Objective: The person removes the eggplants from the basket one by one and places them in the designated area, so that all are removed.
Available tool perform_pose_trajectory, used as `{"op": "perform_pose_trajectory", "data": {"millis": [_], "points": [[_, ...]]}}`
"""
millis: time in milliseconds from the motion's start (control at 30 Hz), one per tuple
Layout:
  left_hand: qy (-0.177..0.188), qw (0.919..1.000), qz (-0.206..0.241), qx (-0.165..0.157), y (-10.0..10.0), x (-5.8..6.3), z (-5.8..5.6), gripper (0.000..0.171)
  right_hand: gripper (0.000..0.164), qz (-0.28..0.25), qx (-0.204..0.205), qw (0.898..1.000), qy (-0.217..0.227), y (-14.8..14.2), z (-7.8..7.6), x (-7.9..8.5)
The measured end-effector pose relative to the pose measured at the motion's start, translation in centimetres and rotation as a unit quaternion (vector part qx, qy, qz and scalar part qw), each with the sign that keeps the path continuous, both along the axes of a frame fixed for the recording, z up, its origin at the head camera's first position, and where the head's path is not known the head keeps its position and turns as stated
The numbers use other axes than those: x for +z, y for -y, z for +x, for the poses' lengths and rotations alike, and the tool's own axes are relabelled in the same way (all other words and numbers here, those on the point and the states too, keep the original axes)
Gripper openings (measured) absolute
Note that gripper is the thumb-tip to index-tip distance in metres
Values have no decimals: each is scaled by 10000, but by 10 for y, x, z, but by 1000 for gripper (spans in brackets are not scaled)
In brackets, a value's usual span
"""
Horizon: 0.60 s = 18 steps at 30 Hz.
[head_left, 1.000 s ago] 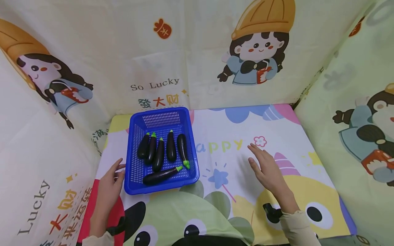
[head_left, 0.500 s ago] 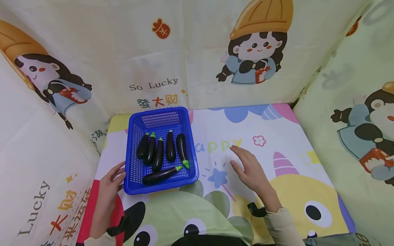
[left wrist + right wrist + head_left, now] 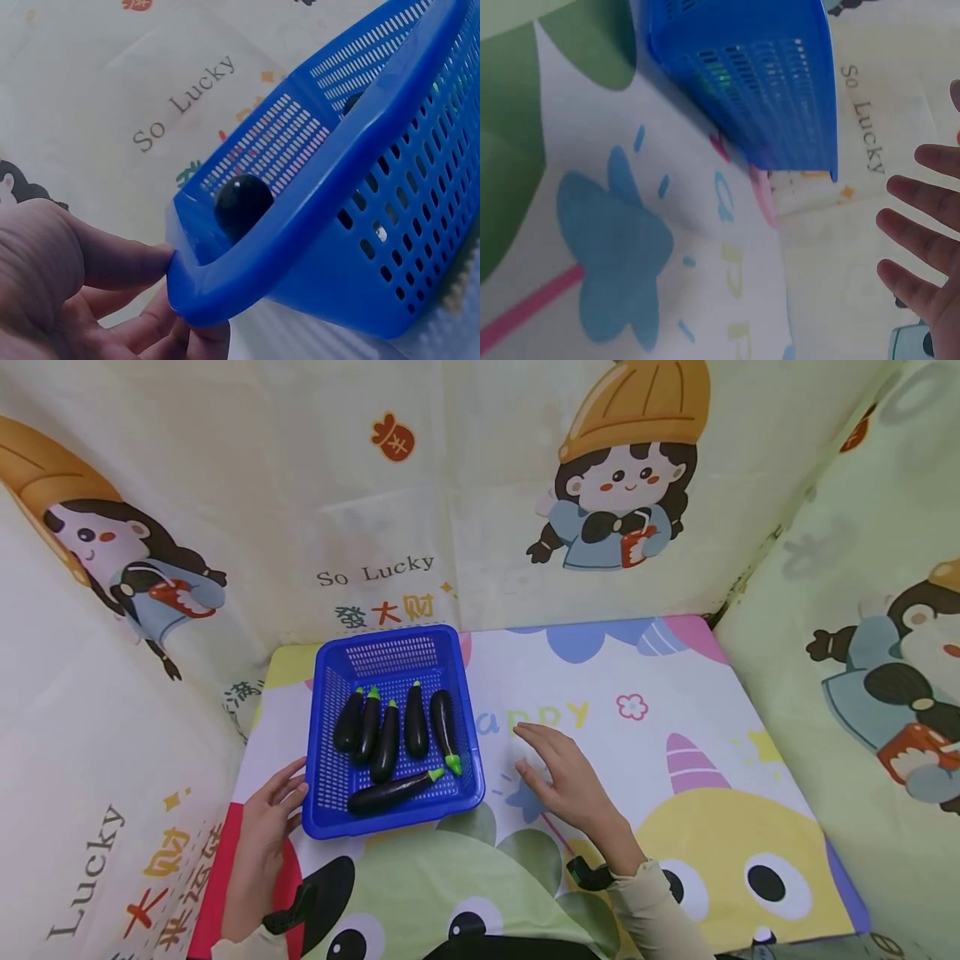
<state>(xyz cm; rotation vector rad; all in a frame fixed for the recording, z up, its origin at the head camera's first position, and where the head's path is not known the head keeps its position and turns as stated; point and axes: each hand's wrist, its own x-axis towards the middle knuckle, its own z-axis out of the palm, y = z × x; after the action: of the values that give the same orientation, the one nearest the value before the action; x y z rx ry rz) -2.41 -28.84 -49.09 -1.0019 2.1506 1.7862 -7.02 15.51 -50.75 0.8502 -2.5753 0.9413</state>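
Observation:
A blue plastic basket (image 3: 471, 727) with slotted walls stands on the left part of the table. Inside lie several dark purple eggplants (image 3: 416, 720) with green stems; one eggplant (image 3: 393, 792) lies crosswise near the front wall. My left hand (image 3: 261, 839) is at the basket's left side. In the left wrist view its thumb (image 3: 124, 259) meets the rim while the other fingers curl beneath it. My right hand (image 3: 566, 783) is apart from the basket, over the table to its right, with fingers extended and nothing held.
A printed cloth (image 3: 720, 860) with cartoon figures covers the table. Pale printed curtains (image 3: 495, 502) rise behind and on both sides, close to the basket's far and left edges. Dark straps (image 3: 588, 874) sit on both wrists.
My right hand has moved left across the table, nearer the basket. The left hand has come up against the rim. Basket and eggplants stay where they were.

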Motion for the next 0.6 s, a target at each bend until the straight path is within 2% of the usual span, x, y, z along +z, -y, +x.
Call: {"op": "perform_pose_trajectory", "data": {"millis": [333,600], "points": [[-47,9956,930,95,3,2,-2,61,51,120,565,9975,-403,33,-11,-2],[-83,9921,1226,260,6,1,-2,60,52,163,1093,9927,-476,69,-13,-1]]}}
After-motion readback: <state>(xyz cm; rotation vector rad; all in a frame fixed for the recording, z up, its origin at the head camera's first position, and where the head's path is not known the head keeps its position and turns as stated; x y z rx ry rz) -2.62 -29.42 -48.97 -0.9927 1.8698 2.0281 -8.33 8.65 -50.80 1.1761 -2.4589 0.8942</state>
